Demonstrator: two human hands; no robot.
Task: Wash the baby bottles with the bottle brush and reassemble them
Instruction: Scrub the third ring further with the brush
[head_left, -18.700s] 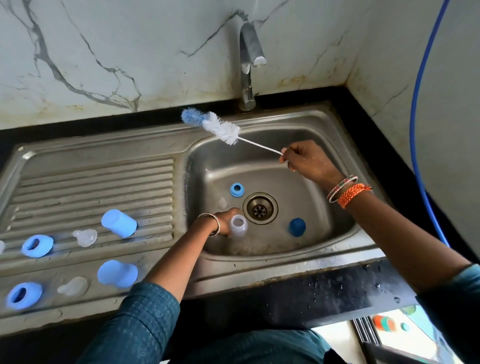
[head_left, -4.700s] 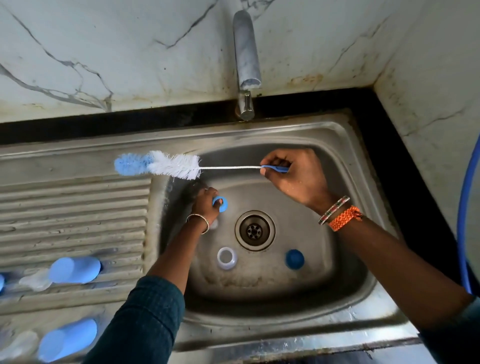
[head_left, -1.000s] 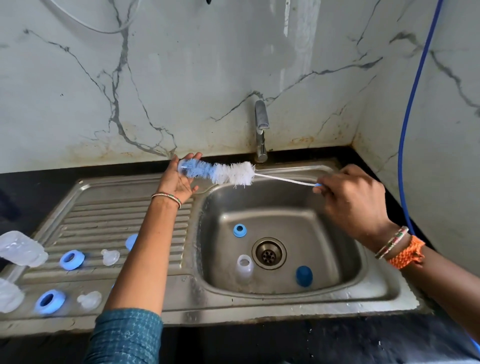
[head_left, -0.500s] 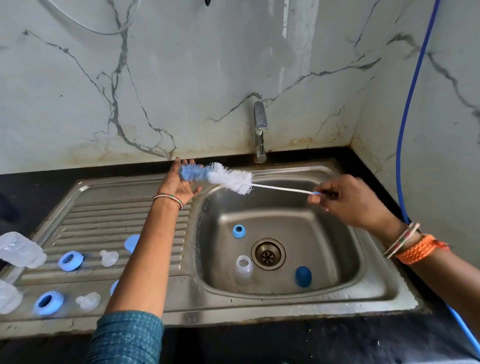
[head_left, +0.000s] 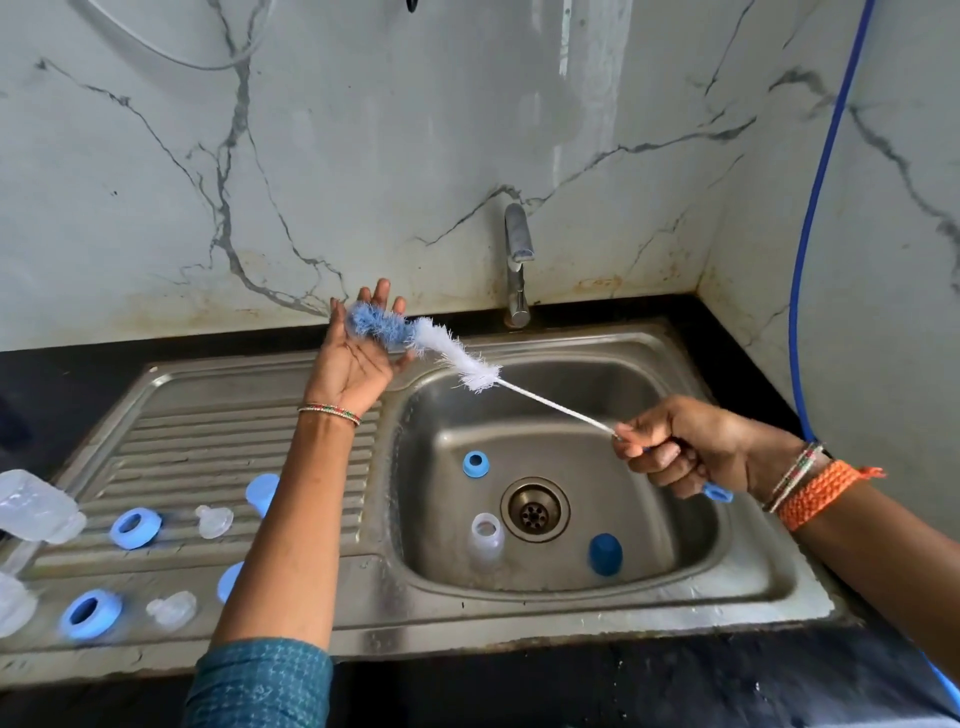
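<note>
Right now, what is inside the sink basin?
Inside the sink basin lie a blue ring, a clear bottle standing open end up by the drain, and a dark blue cap. The right hand covers part of the far right wall.

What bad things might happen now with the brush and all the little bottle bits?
The bottle brush rests its bristles on the open left hand while the right hand grips the handle; flicking it could spray dirty drops. The ring sits near the open drain and might get bumped against it. The left sleeve hangs over the teats and could nudge them.
</note>
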